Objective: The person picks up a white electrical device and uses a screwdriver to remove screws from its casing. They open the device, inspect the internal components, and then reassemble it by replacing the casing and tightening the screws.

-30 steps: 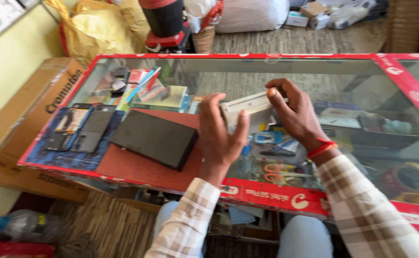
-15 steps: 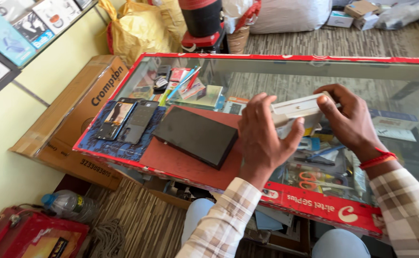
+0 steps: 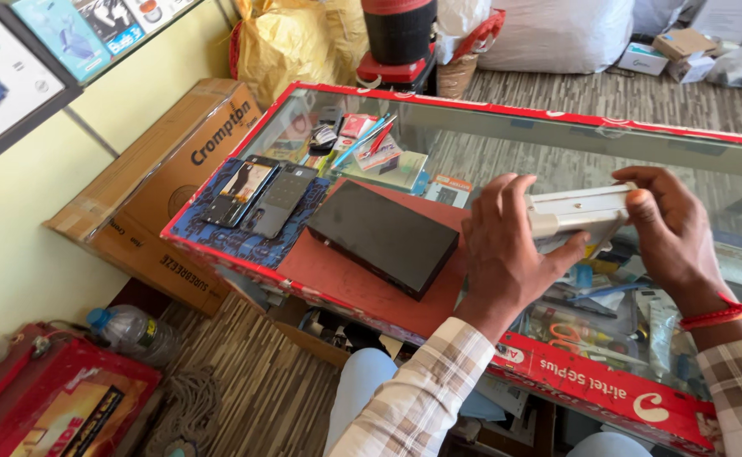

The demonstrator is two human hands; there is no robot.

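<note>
Head view: a flat white box (image 3: 576, 211) is held between both hands above the glass counter (image 3: 506, 140), toward its right half. The left hand (image 3: 506, 250) is clamped on the box's left end, fingers curled over the top edge, thumb under the lower edge. The right hand (image 3: 671, 233) is closed on the right end, fingers wrapped over the top corner; a red band (image 3: 718, 316) is worn at that wrist. The box is tilted slightly, long side roughly level.

A black box (image 3: 383, 237) is laid flat on a red mat (image 3: 345, 283), just left of the left hand, not touched. Two phones (image 3: 261, 195) are placed side by side on a blue cloth (image 3: 218, 237) at the counter's left end. Scissors (image 3: 570, 338) and small items are seen under the glass below the hands. A cardboard box (image 3: 159, 186) is propped beside the counter; a plastic bottle (image 3: 129, 330) is lying on the floor near a red case (image 3: 57, 398).
</note>
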